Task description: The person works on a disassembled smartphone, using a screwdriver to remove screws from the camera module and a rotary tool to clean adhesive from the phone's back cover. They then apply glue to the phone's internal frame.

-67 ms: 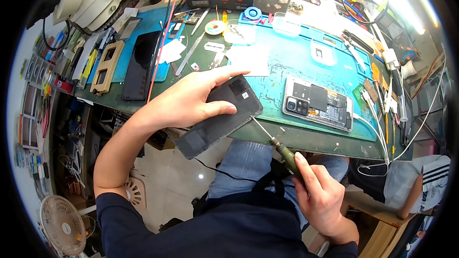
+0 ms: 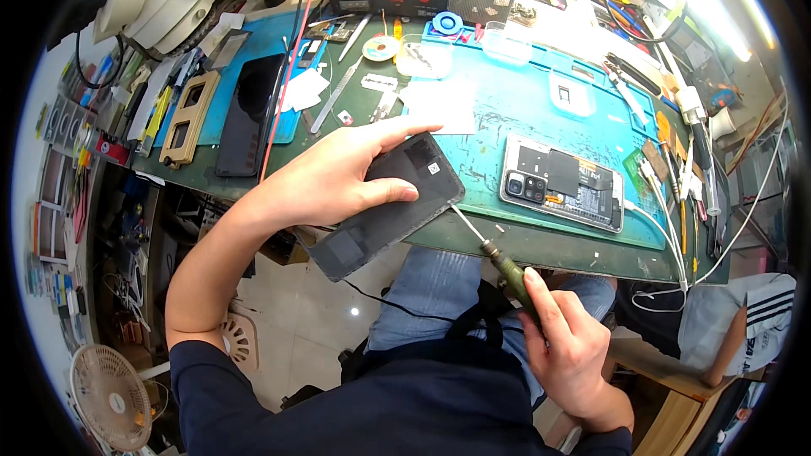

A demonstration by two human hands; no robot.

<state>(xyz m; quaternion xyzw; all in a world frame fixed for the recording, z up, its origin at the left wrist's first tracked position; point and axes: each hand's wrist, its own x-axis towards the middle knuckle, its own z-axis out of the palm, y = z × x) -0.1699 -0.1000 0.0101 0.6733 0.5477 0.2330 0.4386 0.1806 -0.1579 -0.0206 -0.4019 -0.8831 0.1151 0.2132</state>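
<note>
My left hand (image 2: 355, 173) is closed around a flat dark phone panel (image 2: 359, 235), thumb on its face and fingers behind it. The panel is held tilted off the bench's near edge, with a small white square mark near its upper end. In my right hand (image 2: 570, 350) is a green-handled tool with a thin metal shaft (image 2: 510, 274). Its tip meets the panel's right edge near the upper right corner. To the right lies an opened phone (image 2: 562, 186), its camera block and inner parts showing, with a white cable plugged into its right end.
A blue work mat (image 2: 490, 148) covers much of the green bench. A dark phone (image 2: 249, 114) and a tan fixture (image 2: 188, 118) lie at the left, below a microscope (image 2: 160, 0). Clear plastic trays (image 2: 570, 95) stand farther back. Another person's sleeve (image 2: 756, 312) shows at right.
The tool tip has shifted slightly right along the panel's edge, with the handle moving a little too. My left hand and the panel look unmoved.
</note>
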